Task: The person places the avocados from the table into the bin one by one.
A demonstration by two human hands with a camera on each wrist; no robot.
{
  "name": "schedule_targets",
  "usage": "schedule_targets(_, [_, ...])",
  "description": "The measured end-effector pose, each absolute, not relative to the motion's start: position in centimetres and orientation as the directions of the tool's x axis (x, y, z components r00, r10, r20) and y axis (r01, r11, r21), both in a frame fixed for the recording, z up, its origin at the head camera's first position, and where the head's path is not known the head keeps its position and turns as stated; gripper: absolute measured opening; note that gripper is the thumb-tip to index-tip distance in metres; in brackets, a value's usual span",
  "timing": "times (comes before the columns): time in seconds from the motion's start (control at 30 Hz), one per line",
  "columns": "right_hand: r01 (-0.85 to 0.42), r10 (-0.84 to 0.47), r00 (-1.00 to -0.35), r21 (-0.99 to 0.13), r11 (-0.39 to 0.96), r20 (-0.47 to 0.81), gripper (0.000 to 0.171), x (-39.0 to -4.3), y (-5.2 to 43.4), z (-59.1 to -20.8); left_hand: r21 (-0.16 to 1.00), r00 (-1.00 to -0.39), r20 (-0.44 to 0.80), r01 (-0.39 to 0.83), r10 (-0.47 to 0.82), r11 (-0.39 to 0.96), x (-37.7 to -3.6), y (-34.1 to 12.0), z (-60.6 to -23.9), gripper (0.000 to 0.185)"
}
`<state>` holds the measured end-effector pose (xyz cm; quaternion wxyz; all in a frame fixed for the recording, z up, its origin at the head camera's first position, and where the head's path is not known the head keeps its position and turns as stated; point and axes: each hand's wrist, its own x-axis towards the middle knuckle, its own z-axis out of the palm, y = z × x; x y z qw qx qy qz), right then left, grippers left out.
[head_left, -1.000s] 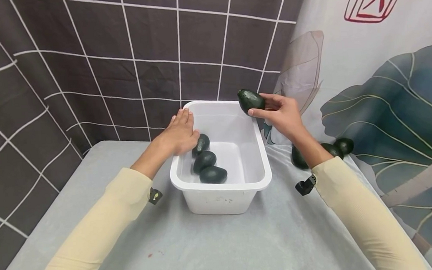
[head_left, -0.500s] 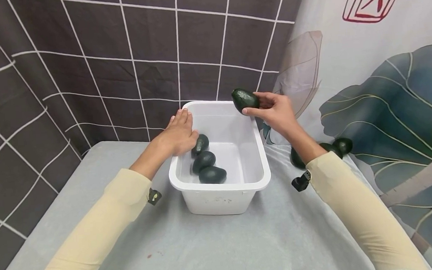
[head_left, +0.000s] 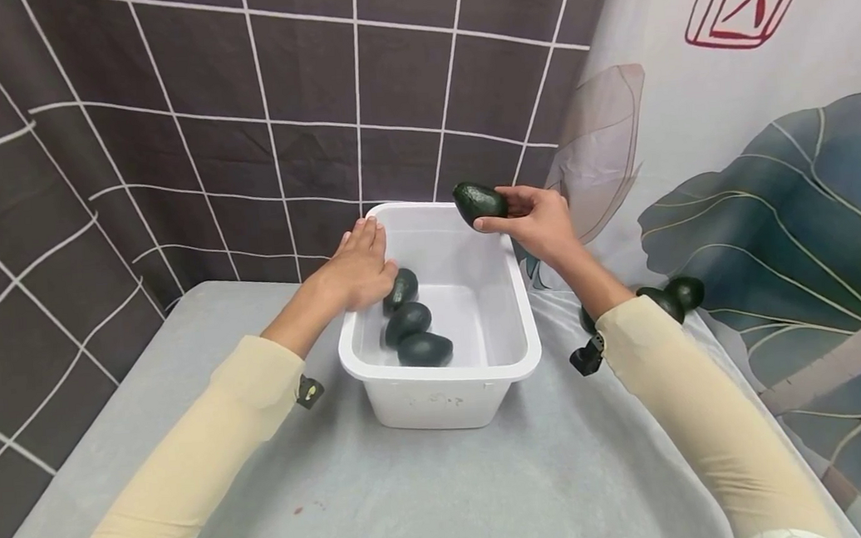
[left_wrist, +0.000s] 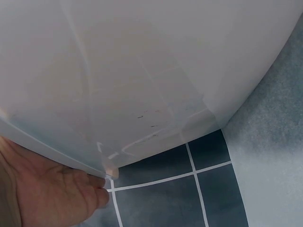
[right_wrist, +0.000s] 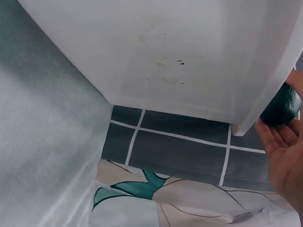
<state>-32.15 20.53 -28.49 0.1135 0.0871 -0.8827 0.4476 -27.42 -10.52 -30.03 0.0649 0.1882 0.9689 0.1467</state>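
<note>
A white plastic tub (head_left: 438, 374) stands on the cloth-covered table, with three dark green avocados (head_left: 424, 349) along the left of its floor. My left hand (head_left: 359, 270) rests on the tub's left rim, fingers straight; in the left wrist view the palm (left_wrist: 54, 194) lies against that rim. Between thumb and fingers my right hand (head_left: 535, 218) pinches another avocado (head_left: 480, 203), above the tub's far right corner. The right wrist view shows this avocado (right_wrist: 282, 106) just past the rim, partly covered by the hand.
Several more avocados (head_left: 684, 292) lie on the table to the right, partly hidden behind my right forearm. A dark grid-patterned cloth (head_left: 297, 78) hangs close behind the tub. A white cloth with leaf drawings (head_left: 770, 195) hangs at the right. Grey cloth (head_left: 387, 505) covers the table in front.
My right hand has moved a little to the left with its avocado, farther over the tub. My left hand has stayed on the rim.
</note>
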Motion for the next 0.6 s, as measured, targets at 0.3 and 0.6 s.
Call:
schedule_targets(0.3, [-0.248,-0.054,-0.962,-0.782,0.571,0.266,0.074,-32.68,20.5,-28.99,0.298,-0.918,-0.066,0.356,0.391,0.886,-27.47,-10.28,-29.96,0.078])
schedule_targets(0.6, [-0.247,-0.058,-0.964,-0.791,0.559,0.26,0.073,-33.02,20.25,-29.45,0.304,-0.919,-0.074,0.348,0.386,0.887,-27.47,-10.31,-30.04,0.079])
